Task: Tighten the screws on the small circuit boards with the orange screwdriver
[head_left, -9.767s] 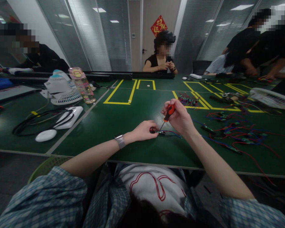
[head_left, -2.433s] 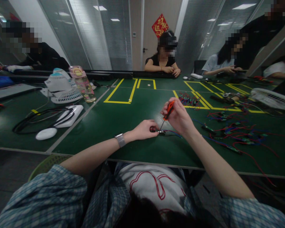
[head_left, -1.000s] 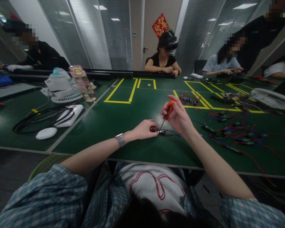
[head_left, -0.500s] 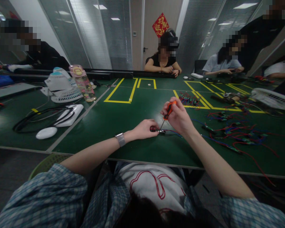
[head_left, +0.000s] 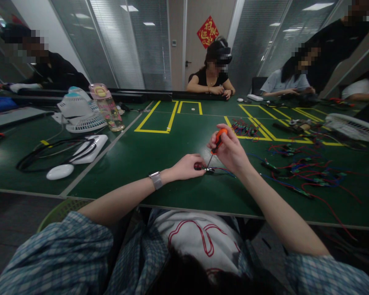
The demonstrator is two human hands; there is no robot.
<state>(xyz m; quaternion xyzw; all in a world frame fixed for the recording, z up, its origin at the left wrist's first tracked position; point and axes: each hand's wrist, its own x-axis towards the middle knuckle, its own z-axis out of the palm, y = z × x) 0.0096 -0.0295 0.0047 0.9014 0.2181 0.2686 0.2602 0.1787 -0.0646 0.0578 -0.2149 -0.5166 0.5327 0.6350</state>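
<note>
My right hand (head_left: pixel 229 146) is closed around the orange and black handle of a screwdriver (head_left: pixel 219 141). The screwdriver slants down to the left, its tip meeting a small circuit board (head_left: pixel 209 169) on the table. Red and blue wires trail from the board toward the right. My left hand (head_left: pixel 193 167) rests on the table with bent fingers, pinching the board's left end, where something dark and reddish shows under the fingers. The fingertips partly hide that end.
More wired circuit boards (head_left: pixel 304 168) lie scattered to the right on the green table (head_left: pixel 172 188). A water bottle (head_left: pixel 109 108), a white fan (head_left: pixel 81 116), coiled black cable (head_left: pixel 39 157) and a white mouse (head_left: pixel 60 172) stand or lie left. Other people (head_left: pixel 213 78) sit across the table.
The screwdriver handle has turned slightly in my right hand, its tip staying on the board. My left hand has not visibly moved.
</note>
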